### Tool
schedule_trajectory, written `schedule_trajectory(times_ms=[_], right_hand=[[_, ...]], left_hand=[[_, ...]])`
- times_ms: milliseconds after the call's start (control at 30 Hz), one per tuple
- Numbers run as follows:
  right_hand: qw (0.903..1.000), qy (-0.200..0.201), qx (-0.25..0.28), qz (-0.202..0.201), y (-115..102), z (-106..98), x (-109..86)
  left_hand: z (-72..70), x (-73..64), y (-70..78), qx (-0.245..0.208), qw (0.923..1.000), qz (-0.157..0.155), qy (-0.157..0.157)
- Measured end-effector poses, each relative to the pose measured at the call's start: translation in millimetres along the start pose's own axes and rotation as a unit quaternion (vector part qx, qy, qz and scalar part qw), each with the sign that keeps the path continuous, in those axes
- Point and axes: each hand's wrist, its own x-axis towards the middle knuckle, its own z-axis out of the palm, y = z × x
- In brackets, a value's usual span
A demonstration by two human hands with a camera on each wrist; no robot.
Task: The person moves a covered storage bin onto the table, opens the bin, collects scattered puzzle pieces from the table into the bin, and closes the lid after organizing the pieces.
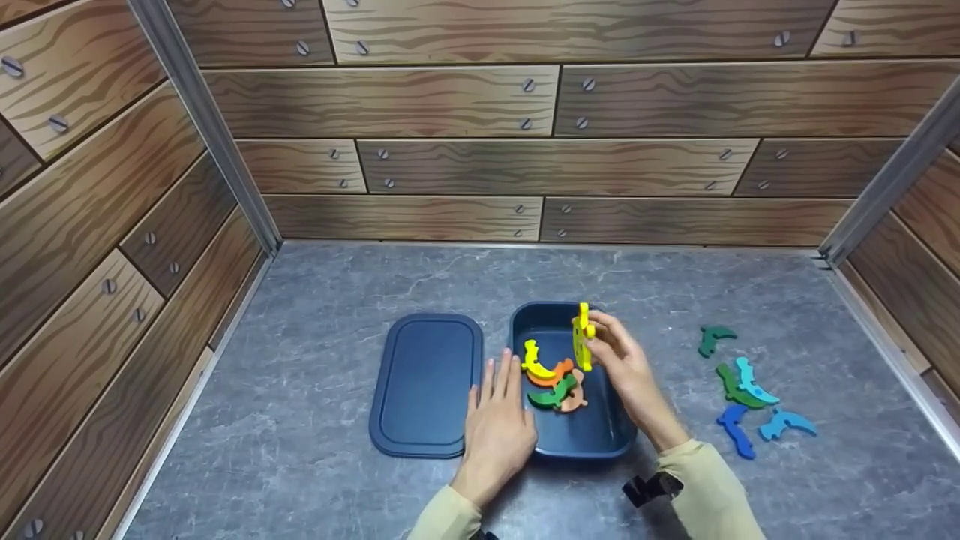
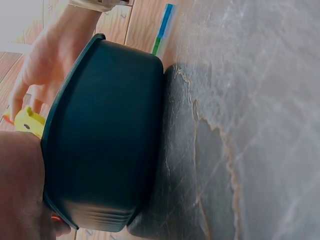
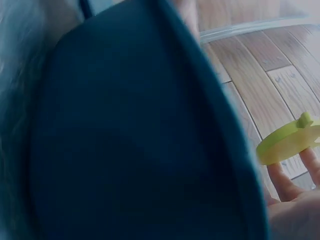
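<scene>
My right hand [image 1: 628, 369] pinches a yellow animal-shaped toy piece [image 1: 582, 341] upright over the right side of a dark blue bin [image 1: 577, 452]. In the right wrist view the same yellow piece [image 3: 287, 142] sits at the fingertips, above the bin's rim. Inside the bin lie a second yellow piece [image 1: 537, 364], an orange one [image 1: 562, 368], a green one [image 1: 552, 393] and a peach one [image 1: 574, 399], partly overlapping. With fingers straight, my left hand [image 1: 501, 431] rests at the bin's left rim. The left wrist view shows the bin's outer wall [image 2: 105, 125].
A flat dark blue lid [image 1: 427, 386] lies left of the bin. To the right several loose pieces are spread on the grey table: dark green [image 1: 712, 341], green [image 1: 731, 390], turquoise [image 1: 752, 384], blue [image 1: 736, 431] and light blue [image 1: 786, 424]. Wood-patterned walls [image 1: 457, 169] enclose the table.
</scene>
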Motion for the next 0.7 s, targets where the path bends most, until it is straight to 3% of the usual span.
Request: schedule_trajectory(times_ms=[200,400,533,700], right_hand=[[0.9904,-0.027,-0.130,-0.038,5,2,0.5],[0.9525,-0.034,-0.286,-0.098,12,4,1.0],[0.9294,-0.033,-0.346,-0.123,14,6,1.2],[0.9092,-0.029,-0.396,-0.126,15,7,0.9]], left_hand=[[0.3,0.4,0.0,0.000,1.0000,0.001,0.002],[0.5,-0.8,-0.3,0.001,1.0000,0.005,0.005],[0.2,-1.4,-0.1,0.003,1.0000,0.005,0.002],[0.6,-0.1,-0.4,0.004,1.0000,0.006,0.006]])
